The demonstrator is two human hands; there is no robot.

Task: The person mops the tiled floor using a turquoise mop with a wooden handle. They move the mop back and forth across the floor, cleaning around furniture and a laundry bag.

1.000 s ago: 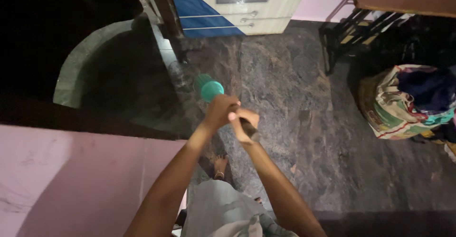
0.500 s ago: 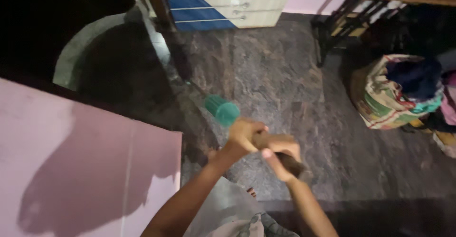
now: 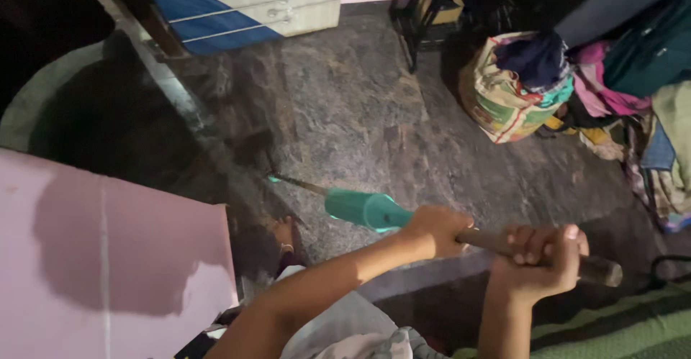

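Both my hands grip a long broom. My left hand (image 3: 434,231) closes round the brown handle right behind the teal plastic collar (image 3: 363,208). My right hand (image 3: 538,257) holds the handle (image 3: 596,270) farther back, near its end. The broom slopes down to the left, and its thin tip (image 3: 288,180) reaches the dark stone floor (image 3: 345,114). My bare foot (image 3: 286,232) shows below the collar.
A pink wall (image 3: 108,258) fills the lower left. A blue and cream cabinet (image 3: 245,3) stands at the back. A striped bag stuffed with clothes (image 3: 515,89) and a pile of cloth (image 3: 648,107) sit at the right. A green mat (image 3: 619,330) lies lower right.
The broom has swung from pointing away from me to lying across the view, tip to the left. My hands have moved right and lower, and the camera has turned right.
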